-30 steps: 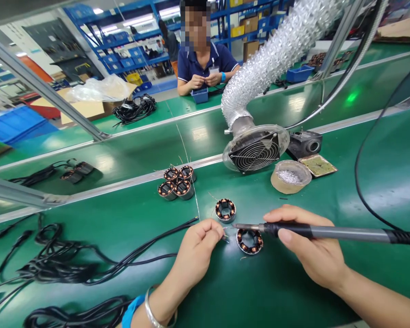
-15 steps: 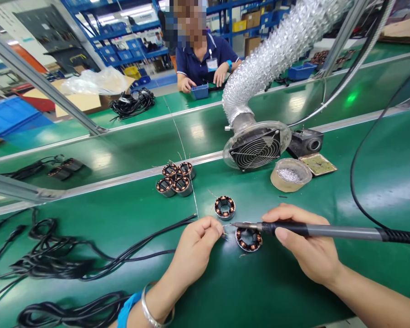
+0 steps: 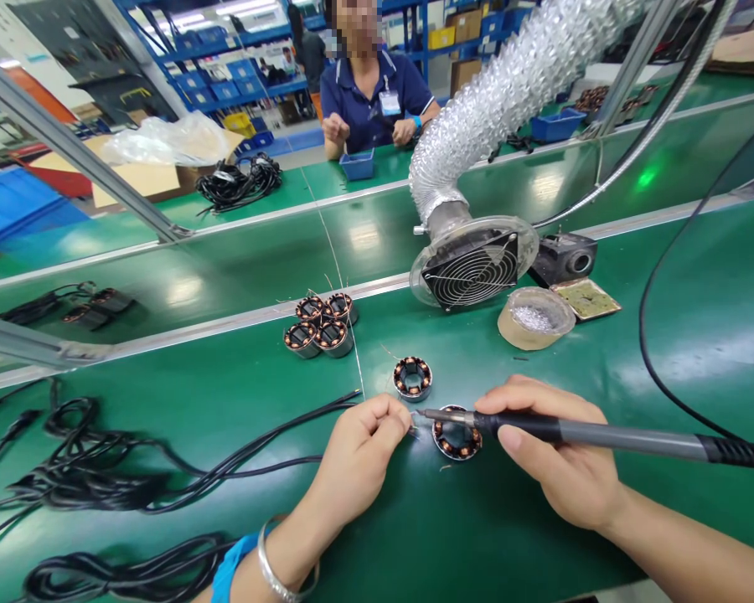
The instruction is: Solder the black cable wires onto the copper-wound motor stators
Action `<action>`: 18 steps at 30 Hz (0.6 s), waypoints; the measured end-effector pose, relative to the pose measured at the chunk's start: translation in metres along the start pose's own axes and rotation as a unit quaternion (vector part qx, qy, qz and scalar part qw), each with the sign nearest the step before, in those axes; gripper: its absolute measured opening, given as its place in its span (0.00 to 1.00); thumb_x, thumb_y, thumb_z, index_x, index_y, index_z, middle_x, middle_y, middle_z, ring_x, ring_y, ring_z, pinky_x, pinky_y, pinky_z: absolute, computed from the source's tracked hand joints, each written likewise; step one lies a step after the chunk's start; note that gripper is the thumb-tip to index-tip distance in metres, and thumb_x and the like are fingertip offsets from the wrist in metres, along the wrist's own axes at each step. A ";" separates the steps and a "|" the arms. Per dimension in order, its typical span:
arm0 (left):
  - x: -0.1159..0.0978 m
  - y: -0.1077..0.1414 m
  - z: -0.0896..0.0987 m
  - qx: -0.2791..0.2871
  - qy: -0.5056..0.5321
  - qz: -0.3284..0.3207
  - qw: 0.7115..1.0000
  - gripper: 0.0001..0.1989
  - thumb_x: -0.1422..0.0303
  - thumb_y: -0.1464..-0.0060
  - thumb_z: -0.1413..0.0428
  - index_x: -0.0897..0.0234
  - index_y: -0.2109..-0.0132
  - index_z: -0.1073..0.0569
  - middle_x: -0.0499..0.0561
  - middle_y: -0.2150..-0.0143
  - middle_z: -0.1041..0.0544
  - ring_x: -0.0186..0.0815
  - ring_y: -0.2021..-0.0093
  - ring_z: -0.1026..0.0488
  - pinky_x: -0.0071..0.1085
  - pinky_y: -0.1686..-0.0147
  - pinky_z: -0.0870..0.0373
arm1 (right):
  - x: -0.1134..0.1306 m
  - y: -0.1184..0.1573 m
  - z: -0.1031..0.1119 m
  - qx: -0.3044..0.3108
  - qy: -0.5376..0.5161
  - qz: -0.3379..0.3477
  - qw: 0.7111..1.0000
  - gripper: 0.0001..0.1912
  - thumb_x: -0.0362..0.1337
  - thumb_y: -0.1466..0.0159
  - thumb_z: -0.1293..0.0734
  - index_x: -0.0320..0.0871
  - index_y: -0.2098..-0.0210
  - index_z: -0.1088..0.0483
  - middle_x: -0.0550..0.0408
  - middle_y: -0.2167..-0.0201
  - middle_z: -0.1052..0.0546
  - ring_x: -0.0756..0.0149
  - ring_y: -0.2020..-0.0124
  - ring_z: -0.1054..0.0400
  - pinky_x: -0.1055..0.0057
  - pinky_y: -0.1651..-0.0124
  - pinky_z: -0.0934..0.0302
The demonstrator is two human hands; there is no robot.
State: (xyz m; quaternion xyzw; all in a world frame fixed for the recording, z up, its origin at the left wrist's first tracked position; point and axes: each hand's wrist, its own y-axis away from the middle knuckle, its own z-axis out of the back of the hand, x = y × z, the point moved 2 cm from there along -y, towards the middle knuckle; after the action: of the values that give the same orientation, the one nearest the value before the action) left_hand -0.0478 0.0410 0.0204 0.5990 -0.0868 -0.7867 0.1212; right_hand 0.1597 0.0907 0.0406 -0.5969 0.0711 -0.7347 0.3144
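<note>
Between the pinched thumb and forefinger of my left hand [image 3: 363, 448] are thin wire ends, their number too small to make out. A black cable [image 3: 270, 471] runs up to that hand from the left. My right hand [image 3: 559, 469] is closed round a soldering iron [image 3: 632, 441], held like a pen, its tip pointing left at the wire ends. Whether the tip touches them I cannot tell. Below the iron's shaft lies a motor stator [image 3: 457, 455] with copper windings, partly covered by it. Another stator [image 3: 413, 394] sits just behind.
Several stators [image 3: 333, 339] stand grouped farther back. Black cables [image 3: 100, 477] lie coiled at left. A fume extractor fan [image 3: 474, 272] hangs over the bench near a round tub [image 3: 528, 331] and a sponge tray [image 3: 587, 300]. Across the bench, a person [image 3: 377, 96] sits by a blue bin [image 3: 357, 165].
The soldering iron's tip has shifted slightly left and its handle end has dipped. My left hand keeps its pinch. Across the bench, the person's hand has lifted off the blue bin.
</note>
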 end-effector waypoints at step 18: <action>-0.002 0.001 -0.001 0.007 -0.027 -0.004 1.000 0.13 0.62 0.43 0.50 0.63 0.73 0.33 0.43 0.76 0.39 0.31 0.74 0.44 0.27 0.73 0.47 | 0.018 0.002 -0.004 0.013 0.010 0.085 0.996 0.17 0.27 0.43 0.39 0.46 0.58 0.27 0.54 0.74 0.23 0.66 0.79 0.34 0.69 0.77 0.40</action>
State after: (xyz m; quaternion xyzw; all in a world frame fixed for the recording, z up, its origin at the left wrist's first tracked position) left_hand -0.0467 0.0408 0.0221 0.5787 -0.0929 -0.8025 0.1113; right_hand 0.1551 0.0785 0.0538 -0.5771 0.1153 -0.7121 0.3829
